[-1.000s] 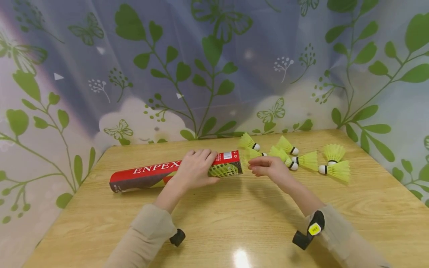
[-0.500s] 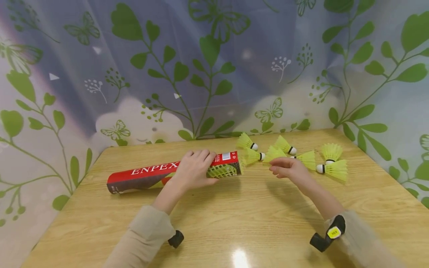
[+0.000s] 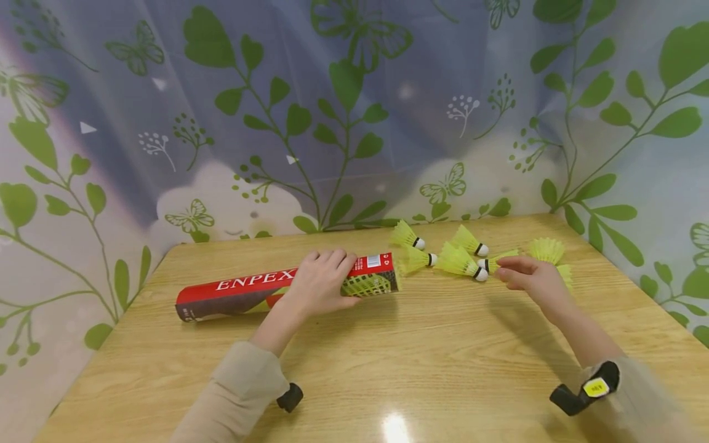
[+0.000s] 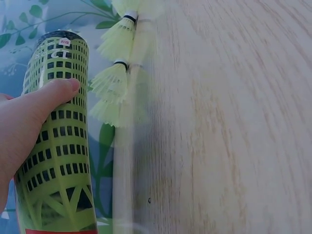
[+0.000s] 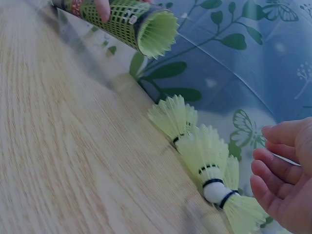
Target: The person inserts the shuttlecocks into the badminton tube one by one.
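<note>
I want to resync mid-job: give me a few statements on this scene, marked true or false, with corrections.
1. The left grip holds the ENPEX shuttlecock tube. True.
2. The right grip holds a shuttlecock. False: nothing shows between its fingers.
3. The tube stands upright. False: it is held roughly on its side.
4. A yellow shuttlecock skirt pokes from the tube's open end. True.
5. The loose shuttlecocks have red tips. False: they are white.

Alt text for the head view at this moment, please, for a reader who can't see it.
A person's left hand grips a red tube marked ENPEX at a wooden table. The right hand, holding nothing, hovers by yellow shuttlecocks. Cloth patterned with leaves and butterflies hangs behind.
</note>
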{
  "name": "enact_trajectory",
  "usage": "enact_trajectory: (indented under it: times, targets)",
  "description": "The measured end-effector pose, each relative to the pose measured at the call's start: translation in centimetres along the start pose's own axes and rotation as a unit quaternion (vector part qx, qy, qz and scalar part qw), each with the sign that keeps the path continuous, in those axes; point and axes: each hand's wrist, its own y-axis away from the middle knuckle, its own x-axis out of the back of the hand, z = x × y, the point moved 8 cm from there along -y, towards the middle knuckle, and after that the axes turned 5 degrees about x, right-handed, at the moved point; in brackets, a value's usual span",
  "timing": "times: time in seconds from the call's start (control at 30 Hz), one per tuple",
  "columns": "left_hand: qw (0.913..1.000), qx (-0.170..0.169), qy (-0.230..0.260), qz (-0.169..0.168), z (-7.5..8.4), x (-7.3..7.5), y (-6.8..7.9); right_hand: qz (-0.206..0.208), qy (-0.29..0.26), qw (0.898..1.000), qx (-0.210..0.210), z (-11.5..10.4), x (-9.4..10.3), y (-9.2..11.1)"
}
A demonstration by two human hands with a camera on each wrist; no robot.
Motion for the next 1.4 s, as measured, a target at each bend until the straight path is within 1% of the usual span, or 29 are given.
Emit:
enact_trajectory:
  times: [0.13, 0.37, 0.47, 0.6, 0.77, 0.9, 1.07, 1.17, 1.27, 1.4]
  targets:
    - [1.0000, 0.000, 0.000, 0.001, 0.0, 0.0, 0.0, 0.010, -0.016, 1.000, -0.008, 0.4, 1.7, 0.4]
    - [0.9999, 0.001, 0.006, 0.011, -0.1, 0.0, 0.0, 0.048, -0.049, 0.997, 0.023, 1.5, 5.3, 1.1]
    - [0.9999, -0.004, 0.004, 0.013, 0.0, 0.0, 0.0, 0.058, -0.055, 0.996, 0.029, 2.0, 6.7, 1.5]
    - [0.9999, -0.008, 0.001, 0.011, 0.0, -0.2, 0.1, 0.065, -0.073, 0.995, 0.022, 2.8, 8.2, 2.0]
    - [0.9999, -0.006, 0.007, 0.015, 0.0, 0.0, 0.1, 0.079, -0.073, 0.994, -0.012, 3.9, 9.7, 2.7]
    - [0.9998, -0.007, 0.007, 0.018, 0.0, 0.0, 0.1, 0.078, -0.073, 0.994, -0.027, 4.7, 10.3, 3.0]
    - [0.9997, -0.010, 0.011, 0.019, 0.1, 0.1, 0.1, 0.061, -0.064, 0.995, -0.037, 6.0, 10.4, 3.1]
    - [0.9998, -0.007, 0.011, 0.016, 0.0, 0.1, 0.1, 0.050, -0.044, 0.997, -0.044, 6.6, 10.3, 3.0]
    - [0.9999, -0.004, 0.008, 0.010, 0.0, 0.0, 0.0, 0.038, -0.024, 0.998, -0.042, 7.0, 10.1, 2.9]
    - [0.9999, -0.005, 0.004, 0.008, 0.0, -0.1, 0.0, 0.015, 0.019, 0.999, -0.034, 7.3, 9.6, 2.6]
